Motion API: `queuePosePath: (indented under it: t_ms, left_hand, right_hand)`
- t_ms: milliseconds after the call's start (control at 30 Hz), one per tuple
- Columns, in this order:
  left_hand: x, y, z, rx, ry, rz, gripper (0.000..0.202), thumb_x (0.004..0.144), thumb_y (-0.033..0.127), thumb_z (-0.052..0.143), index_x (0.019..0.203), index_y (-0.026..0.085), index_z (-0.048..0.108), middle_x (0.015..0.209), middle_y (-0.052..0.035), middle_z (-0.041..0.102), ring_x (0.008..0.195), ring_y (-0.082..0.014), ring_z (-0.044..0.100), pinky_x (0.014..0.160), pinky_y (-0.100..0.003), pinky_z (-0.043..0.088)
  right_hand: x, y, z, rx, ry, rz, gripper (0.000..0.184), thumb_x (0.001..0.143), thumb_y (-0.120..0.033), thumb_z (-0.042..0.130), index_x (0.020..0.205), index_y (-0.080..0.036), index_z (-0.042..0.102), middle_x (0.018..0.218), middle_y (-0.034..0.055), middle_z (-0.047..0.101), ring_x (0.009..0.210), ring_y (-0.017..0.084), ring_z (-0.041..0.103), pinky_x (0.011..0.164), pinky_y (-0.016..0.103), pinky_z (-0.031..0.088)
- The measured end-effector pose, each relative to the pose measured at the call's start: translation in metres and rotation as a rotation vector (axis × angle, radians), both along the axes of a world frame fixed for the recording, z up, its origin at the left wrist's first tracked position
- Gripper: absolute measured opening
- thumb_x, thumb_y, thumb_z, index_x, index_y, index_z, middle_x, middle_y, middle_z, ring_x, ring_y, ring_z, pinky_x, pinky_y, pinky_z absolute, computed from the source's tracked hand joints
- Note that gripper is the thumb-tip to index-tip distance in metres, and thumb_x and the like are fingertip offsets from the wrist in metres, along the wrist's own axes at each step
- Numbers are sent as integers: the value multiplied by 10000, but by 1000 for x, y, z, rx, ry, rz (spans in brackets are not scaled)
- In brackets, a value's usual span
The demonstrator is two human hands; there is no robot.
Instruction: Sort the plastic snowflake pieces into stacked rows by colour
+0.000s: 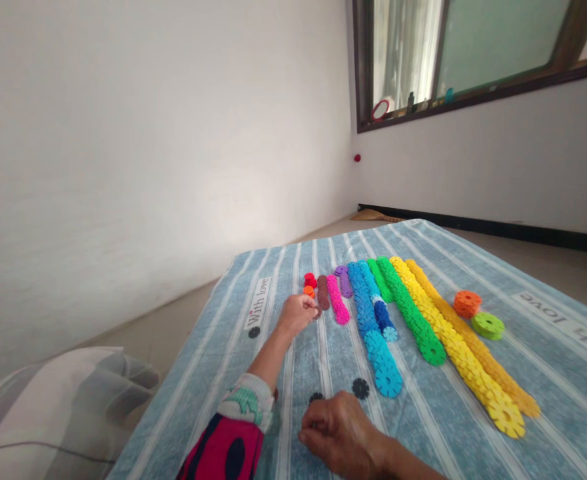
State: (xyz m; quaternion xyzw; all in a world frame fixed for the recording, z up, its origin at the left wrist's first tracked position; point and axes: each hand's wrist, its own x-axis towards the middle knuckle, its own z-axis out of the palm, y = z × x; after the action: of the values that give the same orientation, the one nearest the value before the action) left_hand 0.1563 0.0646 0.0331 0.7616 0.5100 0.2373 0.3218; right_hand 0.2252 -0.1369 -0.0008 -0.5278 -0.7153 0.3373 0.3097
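Rows of overlapping plastic snowflake discs lie on a blue striped cloth [423,427]: brown [322,291], pink [338,308], purple [344,280], blue [373,320], green [410,310], yellow [466,353]. My left hand [298,312] reaches forward, fingers pinched at the near end of the brown row; a dark disc edge shows at its fingertips. My right hand [340,433] rests closed on the cloth, close to two black discs [360,388]. What its fingers hold is hidden.
A short red and orange stack [310,285] sits left of the brown row. Loose orange discs [467,303] and a green disc [488,325] lie to the right. One black disc [254,331] lies at the left. A grey pillow [48,400] is beside the cloth.
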Motion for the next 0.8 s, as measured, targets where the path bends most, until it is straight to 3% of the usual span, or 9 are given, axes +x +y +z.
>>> queuePosePath:
  t_ms: [133, 300, 567, 800]
  left_hand:
    - [20, 11, -6, 51, 71, -12, 145, 647, 104, 575, 715, 146, 696, 554, 19, 597, 579, -126, 587, 594, -237, 439]
    - [26, 14, -7, 113, 159, -38, 205, 651, 107, 565, 738, 163, 742, 620, -3, 648, 690, -157, 619, 677, -259, 445]
    - [23, 14, -11, 197, 194, -19, 241, 673, 111, 577, 829, 186, 744, 802, -28, 694, 827, -164, 630, 773, -248, 443]
    - [9, 8, -20, 158, 236, 73, 186, 637, 168, 666, 819, 167, 698, 712, -14, 672, 743, -161, 623, 686, -244, 436]
  right_hand:
    - [0, 2, -4, 11, -21, -2, 192, 828, -276, 565, 822, -192, 738, 694, 2, 698, 604, 109, 601, 523, 196, 325]
    - [-1, 2, -3, 15, -18, 4, 195, 828, -269, 558, 818, -198, 739, 663, -10, 690, 563, 101, 575, 503, 193, 318]
    - [-1, 2, -4, 30, -4, -11, 193, 822, -275, 563, 805, -199, 740, 653, -11, 688, 569, 102, 581, 505, 194, 315]
    - [-1, 1, -4, 15, -9, -23, 190, 820, -281, 569, 817, -198, 740, 656, -9, 692, 573, 105, 589, 515, 198, 317]
